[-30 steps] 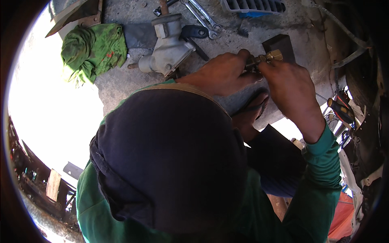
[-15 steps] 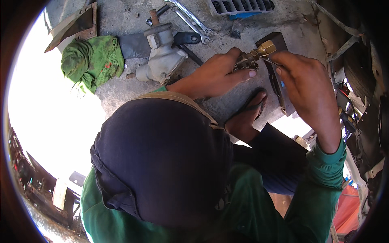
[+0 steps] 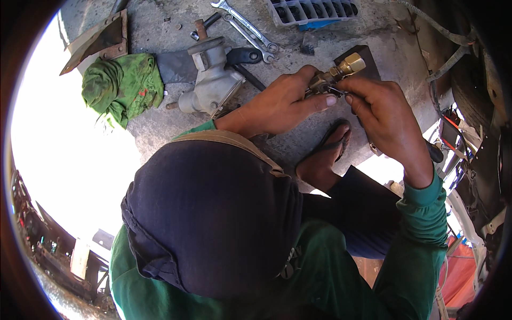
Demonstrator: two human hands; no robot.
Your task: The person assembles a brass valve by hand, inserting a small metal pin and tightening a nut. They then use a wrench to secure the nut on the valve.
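My left hand [image 3: 285, 101] is closed around a metal fitting [image 3: 322, 80], its thumb lying along the near side. A brass hex end [image 3: 352, 64] sticks out from the fitting toward the upper right. My right hand [image 3: 386, 109] pinches a thin, pale metal piece [image 3: 336, 90] between thumb and forefinger. Its tip reaches the side of the fitting, close to my left thumb; I cannot tell exactly what kind of tool it is. The inner part of the fitting is hidden by my fingers.
A cast metal housing [image 3: 213, 80] sits left of my hands, near a green rag [image 3: 122, 82]. Wrenches [image 3: 245, 26] and a compartment box of black rings [image 3: 314, 10] lie farther off. A dark block [image 3: 368, 61] is behind the fitting. My sandaled foot [image 3: 325, 160] rests below.
My right hand has moved left and slightly down, bringing the thin piece against the fitting. My left hand keeps its hold, almost in place.
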